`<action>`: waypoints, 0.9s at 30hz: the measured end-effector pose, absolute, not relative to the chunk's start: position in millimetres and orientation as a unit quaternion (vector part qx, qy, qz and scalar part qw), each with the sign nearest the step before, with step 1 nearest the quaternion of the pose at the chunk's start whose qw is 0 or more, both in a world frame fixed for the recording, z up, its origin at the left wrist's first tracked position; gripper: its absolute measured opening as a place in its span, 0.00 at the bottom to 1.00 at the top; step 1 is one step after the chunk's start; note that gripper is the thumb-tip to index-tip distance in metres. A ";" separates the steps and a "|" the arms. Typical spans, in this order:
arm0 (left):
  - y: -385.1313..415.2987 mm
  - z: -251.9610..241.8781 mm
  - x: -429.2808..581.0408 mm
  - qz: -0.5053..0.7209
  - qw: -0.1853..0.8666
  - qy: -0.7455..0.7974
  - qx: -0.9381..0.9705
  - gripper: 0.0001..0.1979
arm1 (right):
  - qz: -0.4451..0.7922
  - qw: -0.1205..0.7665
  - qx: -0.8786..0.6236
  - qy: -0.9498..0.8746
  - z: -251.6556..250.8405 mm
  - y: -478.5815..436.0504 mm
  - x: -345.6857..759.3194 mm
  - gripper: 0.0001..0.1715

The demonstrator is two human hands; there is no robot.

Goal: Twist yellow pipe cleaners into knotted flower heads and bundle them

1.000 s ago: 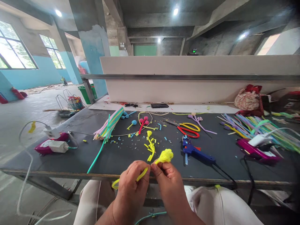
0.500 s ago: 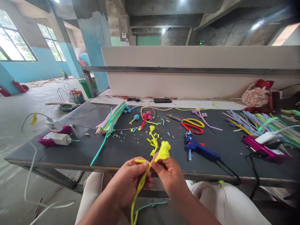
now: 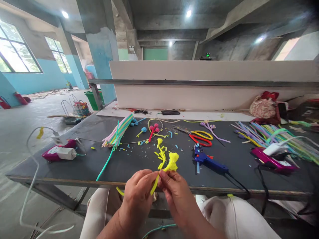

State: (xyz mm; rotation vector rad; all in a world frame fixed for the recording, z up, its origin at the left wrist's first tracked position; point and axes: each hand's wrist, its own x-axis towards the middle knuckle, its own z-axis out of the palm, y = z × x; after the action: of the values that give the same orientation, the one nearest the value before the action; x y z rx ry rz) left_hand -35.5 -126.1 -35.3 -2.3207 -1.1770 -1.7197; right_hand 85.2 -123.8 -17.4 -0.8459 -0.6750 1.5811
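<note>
Both hands meet just over the near table edge. Between the thumb and fingers of my right hand (image 3: 176, 191) is the base of a fluffy yellow pipe-cleaner flower (image 3: 172, 161), its bunched head pointing up. My left hand (image 3: 139, 187), knuckles upward, pinches a yellow pipe cleaner (image 3: 155, 185) right beside that base. One yellow end (image 3: 120, 191) pokes out left of the left hand. The fingers hide where the strand and flower meet. Just beyond the hands lies a smaller yellow pipe-cleaner piece (image 3: 159, 142) with short yellow cuttings around it.
Right of the hands lie a blue glue gun (image 3: 211, 162) and red-and-yellow-handled scissors (image 3: 199, 136). Bundled pipe cleaners (image 3: 118, 131) lie left, with more (image 3: 281, 136) at far right. Magenta power strips (image 3: 59, 151) sit at both sides. Red pipe-cleaner flowers (image 3: 154, 128) lie farther back.
My left hand has rolled over, knuckles up, and closed in on the right hand. The long yellow strands hanging below it no longer show there. The view has tilted upward slightly.
</note>
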 end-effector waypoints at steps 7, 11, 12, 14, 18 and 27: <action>-121.7 -28.9 -32.1 -0.520 0.069 -0.358 -0.773 0.08 | 0.668 0.587 -0.373 -0.266 -11.2 -125.1 89.2 0.14; -123.1 -25.5 -31.7 -0.523 0.065 -0.348 -0.775 0.07 | 0.664 0.590 -0.374 -0.266 -12.8 -125.5 87.8 0.12; -123.7 -25.7 -30.7 -0.530 0.059 -0.355 -0.768 0.06 | 0.661 0.592 -0.375 -0.267 -13.3 -125.6 87.4 0.12; -125.0 -26.9 -28.0 -0.546 0.021 -0.386 -0.744 0.05 | 0.650 0.597 -0.382 -0.274 -14.5 -125.6 86.8 0.12; -127.6 -30.7 -23.4 -0.563 -0.155 -0.460 -0.668 0.05 | 0.626 0.597 -0.400 -0.302 -19.2 -124.8 87.8 0.12; -125.8 -41.9 -22.9 -0.588 -0.407 -0.486 -0.502 0.04 | 0.625 0.577 -0.420 -0.317 -20.6 -122.6 89.0 0.14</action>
State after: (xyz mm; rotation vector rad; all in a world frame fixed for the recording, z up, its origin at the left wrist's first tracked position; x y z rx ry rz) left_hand -22.9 -125.8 -41.9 -2.1867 -2.1175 -2.5645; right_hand 89.0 -122.6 -20.6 -0.9833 -0.7423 1.4619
